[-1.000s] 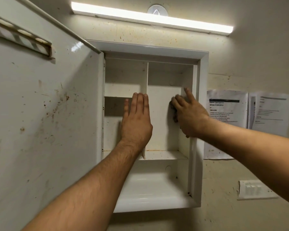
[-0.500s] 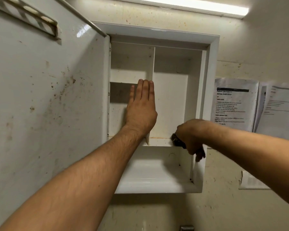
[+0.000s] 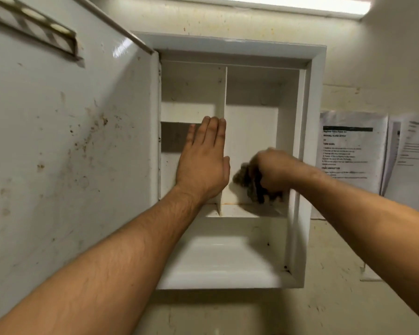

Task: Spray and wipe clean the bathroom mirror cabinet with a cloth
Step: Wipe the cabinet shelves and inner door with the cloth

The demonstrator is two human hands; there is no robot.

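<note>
Stained cream wall backs a white mirror cabinet (image 3: 315,141), its speckled door (image 3: 58,146) swung open to the left of the vertical divider (image 3: 222,88). The left hand (image 3: 203,163) lies flat against the divider's front edge, fingers straight and together. Just right of the divider, low in the tall compartment, the blurred right hand (image 3: 273,170) grips a dark bunched cloth (image 3: 244,178) just above the shelf (image 3: 237,211). Printed sheets (image 3: 348,151) hang on the wall farther right.

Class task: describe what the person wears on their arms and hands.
Nothing worn shows. The left hand and right hand have no gloves, rings or watch, though the right is blurred. Both forearms are bare, with no sleeve in view.
</note>
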